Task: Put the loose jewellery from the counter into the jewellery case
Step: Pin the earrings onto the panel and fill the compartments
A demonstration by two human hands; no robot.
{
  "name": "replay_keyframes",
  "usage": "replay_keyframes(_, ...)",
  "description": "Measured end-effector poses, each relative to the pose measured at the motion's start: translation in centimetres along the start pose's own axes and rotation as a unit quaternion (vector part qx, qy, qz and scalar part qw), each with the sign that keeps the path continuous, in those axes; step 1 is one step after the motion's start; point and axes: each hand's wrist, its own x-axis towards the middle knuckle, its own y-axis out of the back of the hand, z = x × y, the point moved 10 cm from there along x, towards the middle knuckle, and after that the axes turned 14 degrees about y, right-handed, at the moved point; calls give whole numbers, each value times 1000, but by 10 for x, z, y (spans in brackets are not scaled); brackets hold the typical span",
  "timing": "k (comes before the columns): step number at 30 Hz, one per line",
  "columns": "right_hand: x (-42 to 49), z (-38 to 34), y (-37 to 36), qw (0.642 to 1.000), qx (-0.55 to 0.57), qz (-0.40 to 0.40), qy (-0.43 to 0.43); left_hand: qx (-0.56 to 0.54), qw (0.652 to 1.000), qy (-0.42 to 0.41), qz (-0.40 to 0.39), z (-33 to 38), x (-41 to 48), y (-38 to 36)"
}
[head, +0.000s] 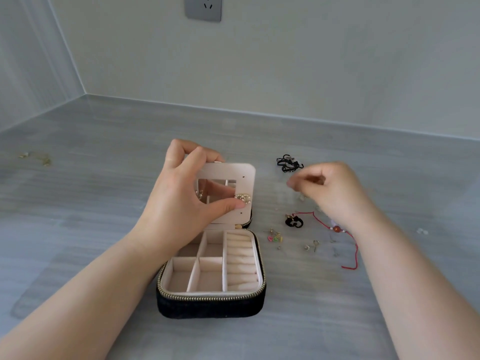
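My left hand grips the lid panel of the jewellery case: fingers curled over the panel's top edge, thumb pressing a pearl-and-gold earring against its right side, next to the small holes. Looks like I'm fixing that earring to the panel. To do it well: brace the panel w/ the fingers so it doesn't fold back, line the post up square w/ a hole, push straight, not at an angle, & don't let the thumb slide off the pearls. My right hand hangs just right of the lid, above the loose pieces; it's blurred, fingertips drawn together, & I can't tell if it pinches anything, maybe an earring back, maybe nothing. The case stands open mid-counter, nearer the front edge than the back; its tray compartments & ring rolls look empty from here. The rest of the loose stuff lies on the counter toward the right edge: black cords farthest back, a black-and-gold piece just beside the case's hinge corner, coloured studs & small gold bits nearer the front, a red string bracelet partly under my right wrist. A thin gold chain sits well apart, toward the left edge. All of the right-side pieces are close to my right hand; the chain is my left hand's reach.
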Motion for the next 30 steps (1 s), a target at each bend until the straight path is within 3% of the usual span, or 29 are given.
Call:
replay_keyframes(4,1,16,-24,994,-73,-86,-11,23,999,-20,9,3,-1,1)
replay_keyframes(21,-2,-2,-42,975,-149,-159,51,29,999,-8,11,2,-2,3)
replay_keyframes(23,-1,-8,-41,987,-83,-126,61,34,999,-11,15,3,-2,3)
replay_keyframes(25,-2,-18,-41,991,84,-84,58,39,999,-17,18,4,-3,3)
replay_keyframes(27,-5,-31,-43,968,234,-67,61,42,998,-36,15,8,-4,2)
replay_keyframes(30,-7,-42,-51,942,325,-70,55,56,995,-76,9,16,-8,0)
